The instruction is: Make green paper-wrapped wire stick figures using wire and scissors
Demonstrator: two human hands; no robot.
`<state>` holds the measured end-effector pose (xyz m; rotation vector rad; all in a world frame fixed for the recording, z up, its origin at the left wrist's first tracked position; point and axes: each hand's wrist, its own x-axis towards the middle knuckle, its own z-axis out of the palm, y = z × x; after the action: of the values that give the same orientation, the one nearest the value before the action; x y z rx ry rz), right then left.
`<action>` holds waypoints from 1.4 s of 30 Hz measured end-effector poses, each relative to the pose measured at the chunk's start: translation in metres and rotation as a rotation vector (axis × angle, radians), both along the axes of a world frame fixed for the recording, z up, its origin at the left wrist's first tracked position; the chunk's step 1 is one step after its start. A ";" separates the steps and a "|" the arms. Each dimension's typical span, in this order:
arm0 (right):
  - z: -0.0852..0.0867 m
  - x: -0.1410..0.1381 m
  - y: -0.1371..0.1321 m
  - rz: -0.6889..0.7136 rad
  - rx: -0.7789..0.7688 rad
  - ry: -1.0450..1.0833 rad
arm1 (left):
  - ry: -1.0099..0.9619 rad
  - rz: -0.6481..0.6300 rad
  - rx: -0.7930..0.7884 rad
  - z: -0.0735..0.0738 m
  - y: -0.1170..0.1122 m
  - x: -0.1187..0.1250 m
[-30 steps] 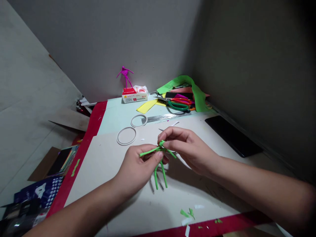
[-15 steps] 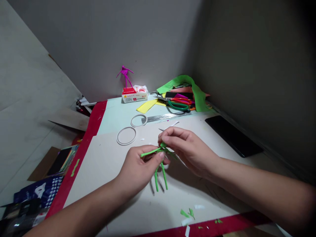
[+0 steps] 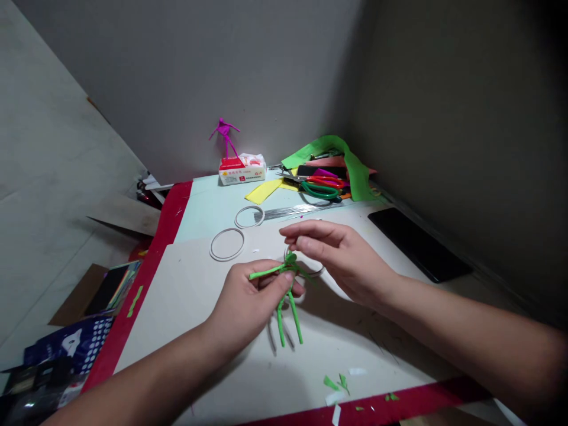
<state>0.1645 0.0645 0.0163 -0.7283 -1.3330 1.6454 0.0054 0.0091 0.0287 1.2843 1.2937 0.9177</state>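
Head view: white tissue packet (image 3: 242, 171) at the far edge, magenta wire figure (image 3: 225, 135) upright on top. Green strip figure (image 3: 294, 319) above the surface (image 3: 177, 284), long axis near-far, legs pointing near, clamped in the left hand's (image 3: 246, 310) fingers (image 3: 277, 284); right hand (image 3: 341, 257) just beside its top, fingers together.

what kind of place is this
Probably a small home craft corner: a desk with scissors among coloured sheets, a magenta figure on a tissue box, and a similar green figure held above the desk.
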 end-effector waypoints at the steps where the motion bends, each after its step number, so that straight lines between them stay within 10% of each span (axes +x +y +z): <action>1: 0.000 0.001 0.001 0.068 -0.029 -0.008 | -0.018 -0.002 -0.002 0.000 0.000 0.000; 16: -0.007 0.008 0.021 0.485 -0.119 0.080 | -0.067 -0.048 -0.004 0.001 -0.001 -0.004; 42: -0.024 0.000 0.020 0.504 -0.222 0.192 | -0.085 -0.108 0.006 -0.004 0.000 -0.007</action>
<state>0.1649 0.0841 -0.0073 -0.3567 -1.2711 2.2292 -0.0017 0.0091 0.0249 1.2934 1.1455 0.8904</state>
